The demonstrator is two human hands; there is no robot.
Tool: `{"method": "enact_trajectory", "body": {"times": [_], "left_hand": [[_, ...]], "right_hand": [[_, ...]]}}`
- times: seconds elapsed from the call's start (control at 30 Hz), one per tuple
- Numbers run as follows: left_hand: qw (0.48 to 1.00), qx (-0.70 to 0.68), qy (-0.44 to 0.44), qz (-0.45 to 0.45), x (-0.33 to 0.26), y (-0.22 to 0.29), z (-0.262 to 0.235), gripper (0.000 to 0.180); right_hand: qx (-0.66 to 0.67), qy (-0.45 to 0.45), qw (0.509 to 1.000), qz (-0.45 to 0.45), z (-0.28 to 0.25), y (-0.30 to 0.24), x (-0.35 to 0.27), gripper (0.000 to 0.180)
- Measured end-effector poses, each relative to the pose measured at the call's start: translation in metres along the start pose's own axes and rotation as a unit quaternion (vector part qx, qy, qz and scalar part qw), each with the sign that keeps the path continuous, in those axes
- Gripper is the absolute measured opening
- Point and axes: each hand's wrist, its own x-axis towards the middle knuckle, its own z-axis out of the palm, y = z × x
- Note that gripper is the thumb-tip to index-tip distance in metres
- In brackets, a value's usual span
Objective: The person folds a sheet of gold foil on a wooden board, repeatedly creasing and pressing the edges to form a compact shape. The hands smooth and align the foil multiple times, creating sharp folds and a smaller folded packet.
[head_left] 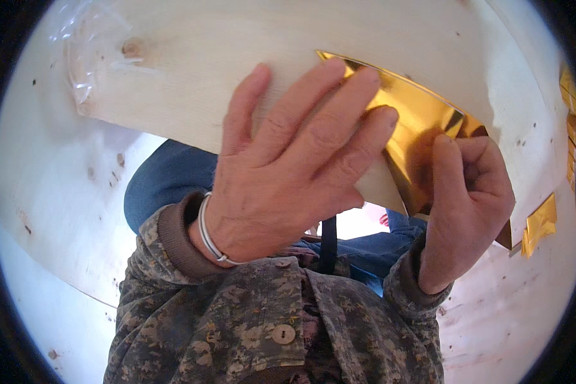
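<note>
A shiny gold foil sheet [422, 109] lies on the pale wooden tabletop, near its front edge. My left hand [288, 141] is spread over the sheet's left part, fingers stretched out and the fingertips resting on the gold. At the sheet's right end, my right hand [470, 198] has its thumb and curled fingers closed on the foil. The sheet's lower left part is hidden behind my left fingers, and its lower right part behind my right hand.
A smaller folded gold piece [539, 224] lies to the right of my right hand. More gold packets [571, 115] sit at the far right edge. Crumpled clear plastic [86, 57] is at the upper left of the tabletop [192, 57].
</note>
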Motion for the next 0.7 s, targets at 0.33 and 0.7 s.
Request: {"method": "enact_trajectory", "body": {"times": [0.33,0.7], "left_hand": [[1.000,-0.006,0.000,-0.004,0.0004,0.0011,-0.0002,0.068],[1.000,-0.006,-0.009,0.001,0.0014,0.0003,-0.0026,0.068]], "right_hand": [[-0.017,-0.005,1.000,-0.022,-0.0008,-0.0016,0.0030,0.016],[-0.014,0.005,0.999,-0.045,0.0009,0.0047,0.0046,0.017]]}}
